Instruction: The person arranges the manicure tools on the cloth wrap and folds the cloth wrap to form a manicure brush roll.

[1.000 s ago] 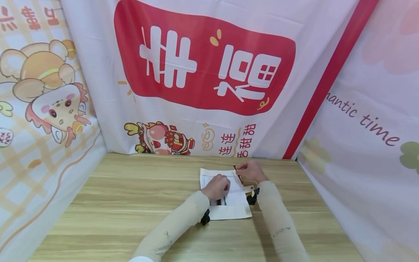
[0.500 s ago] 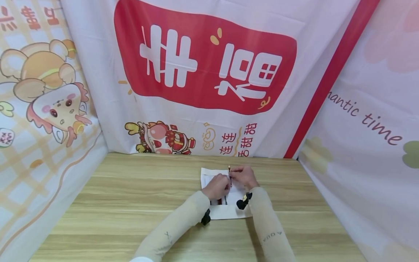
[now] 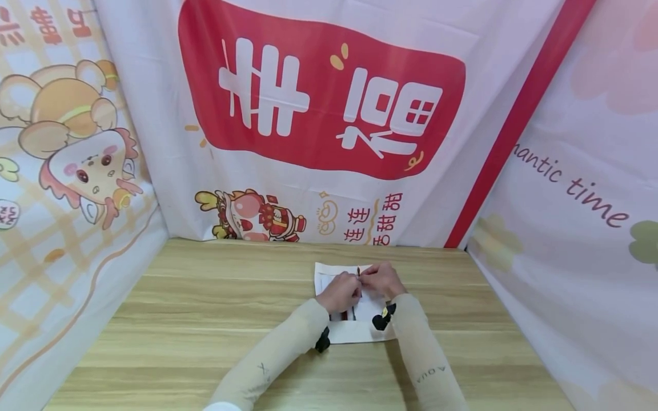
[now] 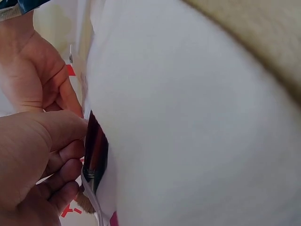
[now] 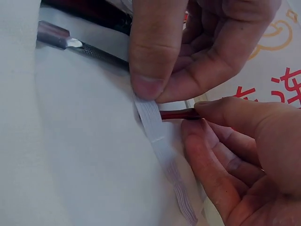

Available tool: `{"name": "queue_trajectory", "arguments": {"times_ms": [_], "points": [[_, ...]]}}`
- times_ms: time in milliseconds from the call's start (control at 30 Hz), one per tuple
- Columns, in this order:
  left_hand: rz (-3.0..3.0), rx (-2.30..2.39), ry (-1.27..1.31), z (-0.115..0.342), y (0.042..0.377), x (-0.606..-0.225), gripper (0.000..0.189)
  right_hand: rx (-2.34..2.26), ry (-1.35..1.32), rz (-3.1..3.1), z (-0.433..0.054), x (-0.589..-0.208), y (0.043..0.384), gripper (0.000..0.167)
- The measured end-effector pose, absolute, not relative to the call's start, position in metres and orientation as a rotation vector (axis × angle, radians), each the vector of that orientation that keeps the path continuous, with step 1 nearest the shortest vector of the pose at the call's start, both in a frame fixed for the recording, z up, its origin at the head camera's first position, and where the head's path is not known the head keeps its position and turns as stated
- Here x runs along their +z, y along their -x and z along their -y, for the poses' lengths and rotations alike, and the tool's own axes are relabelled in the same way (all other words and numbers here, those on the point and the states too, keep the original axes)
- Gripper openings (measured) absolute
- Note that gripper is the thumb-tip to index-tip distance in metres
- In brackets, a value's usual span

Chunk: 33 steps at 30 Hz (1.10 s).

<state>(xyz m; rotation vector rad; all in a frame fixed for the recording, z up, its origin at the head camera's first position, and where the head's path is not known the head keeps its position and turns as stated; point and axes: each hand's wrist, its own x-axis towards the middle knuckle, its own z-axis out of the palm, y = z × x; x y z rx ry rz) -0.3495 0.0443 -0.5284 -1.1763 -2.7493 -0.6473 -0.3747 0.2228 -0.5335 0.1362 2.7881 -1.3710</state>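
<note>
Dark-red, slender stick (image 5: pixel 177 114) beside white elastic (image 5: pixel 158 134)

Desk (image 3: pixel 205 297): wood-look top, pale grain running side to side.
Back cloth (image 3: pixel 324 182): white, hanging behind the desk; large red panel (image 3: pixel 326 74) with bold white characters.
Lower print: cartoon figure (image 3: pixel 257 217) left of small red characters (image 3: pixel 358 216).
Red band (image 3: pixel 516 125): slanting, right of the panel.
Left cloth (image 3: pixel 77 228): orange-and-white check, cartoon animal (image 3: pixel 72 108).
Right cloth (image 3: pixel 565 285): pale, lettering (image 3: pixel 598 202) ending in "time"; green shape (image 3: pixel 645 242) at its edge.
</note>
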Motion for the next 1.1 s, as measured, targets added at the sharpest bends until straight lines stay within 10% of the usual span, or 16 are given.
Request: {"name": "queue_trajectory", "arguments": {"times_ms": [1100], "points": [[2.752, -0.693, 1.194, -0.043, 0.351, -0.529, 0.018, -0.974, -0.150, -2.908, -0.212, -0.521, 0.388, 0.014]]}}
